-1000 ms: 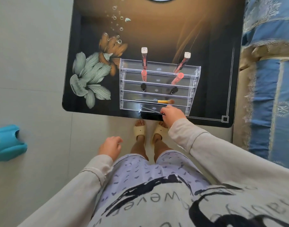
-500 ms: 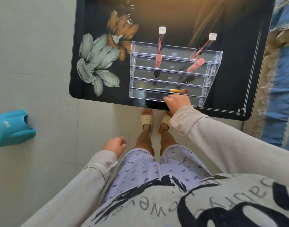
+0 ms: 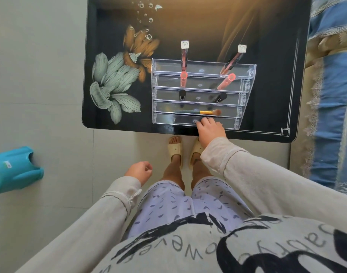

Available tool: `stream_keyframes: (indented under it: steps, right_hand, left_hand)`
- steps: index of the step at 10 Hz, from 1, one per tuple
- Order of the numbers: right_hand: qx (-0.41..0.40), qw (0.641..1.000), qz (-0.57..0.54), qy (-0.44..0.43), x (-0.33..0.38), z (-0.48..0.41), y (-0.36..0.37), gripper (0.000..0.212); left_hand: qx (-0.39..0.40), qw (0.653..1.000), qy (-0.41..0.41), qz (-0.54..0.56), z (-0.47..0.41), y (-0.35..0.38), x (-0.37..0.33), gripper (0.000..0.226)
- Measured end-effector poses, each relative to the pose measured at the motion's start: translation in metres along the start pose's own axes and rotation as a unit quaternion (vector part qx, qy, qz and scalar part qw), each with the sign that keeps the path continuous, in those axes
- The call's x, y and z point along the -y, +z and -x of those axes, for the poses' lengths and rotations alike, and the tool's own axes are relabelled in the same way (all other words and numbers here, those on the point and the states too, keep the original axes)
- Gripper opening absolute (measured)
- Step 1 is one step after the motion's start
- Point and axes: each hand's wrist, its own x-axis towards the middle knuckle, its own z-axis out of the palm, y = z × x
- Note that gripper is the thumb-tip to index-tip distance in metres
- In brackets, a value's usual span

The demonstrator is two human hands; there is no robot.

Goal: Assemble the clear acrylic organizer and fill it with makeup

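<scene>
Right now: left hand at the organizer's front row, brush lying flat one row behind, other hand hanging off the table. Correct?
No, the hands are swapped. The head view shows the right hand at the front row of the organizer and the left hand hanging off the table, loosely curled, empty. The brush does lie flat one row behind.

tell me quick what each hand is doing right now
Left hand: open, loosely curled, holding nothing.
Right hand: at the front tier of the acrylic organizer; whether it grips anything cannot be told.
</scene>
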Motion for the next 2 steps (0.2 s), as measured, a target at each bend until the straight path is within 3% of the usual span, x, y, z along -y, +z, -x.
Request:
stream_keyframes:
  steps: [2]
  right_hand:
    - [-0.009,0.998,-0.068,-0.014,-0.005,0.02,-0.002,0.061]
  left_hand:
    - [0.005,1.0,0.001,-0.015,-0.002,-0.005,0.004,0.026]
